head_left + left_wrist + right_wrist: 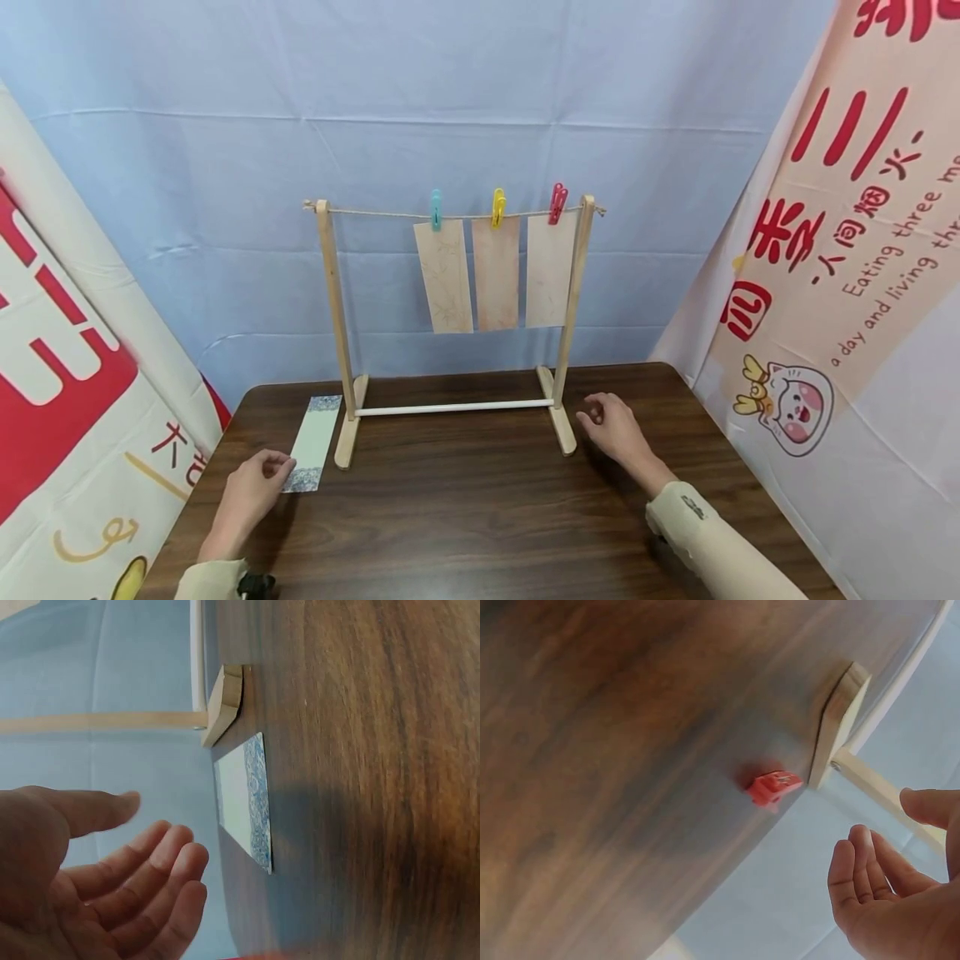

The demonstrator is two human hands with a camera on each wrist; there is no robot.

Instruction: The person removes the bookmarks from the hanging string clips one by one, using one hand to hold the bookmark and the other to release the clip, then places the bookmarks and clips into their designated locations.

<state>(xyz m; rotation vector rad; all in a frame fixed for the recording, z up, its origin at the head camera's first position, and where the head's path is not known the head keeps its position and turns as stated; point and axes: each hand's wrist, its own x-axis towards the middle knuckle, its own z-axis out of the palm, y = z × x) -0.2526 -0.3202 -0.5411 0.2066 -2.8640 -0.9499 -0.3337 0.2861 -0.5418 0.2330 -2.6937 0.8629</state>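
Note:
My left hand (251, 493) hovers at the near left corner of a pale card with blue patterned ends (312, 442), which lies flat on the table. In the left wrist view its thumb and fingers are loosely bent, apart from the card (238, 793). To the right of the wooden stand (573, 308), my right hand (618, 427) reaches over the table, fingers relaxed. The right wrist view has a red clip (772, 787) on the table beside the stand's foot (838, 720), apart from the fingers; the hand hides it in the head view.
Three beige cards hang from the stand's string (375, 212) by a blue clip (437, 210), a yellow clip (498, 208) and a red clip (557, 204). A white rod (453, 408) joins the feet. Cloth backdrops (187, 208) enclose the brown table (435, 525).

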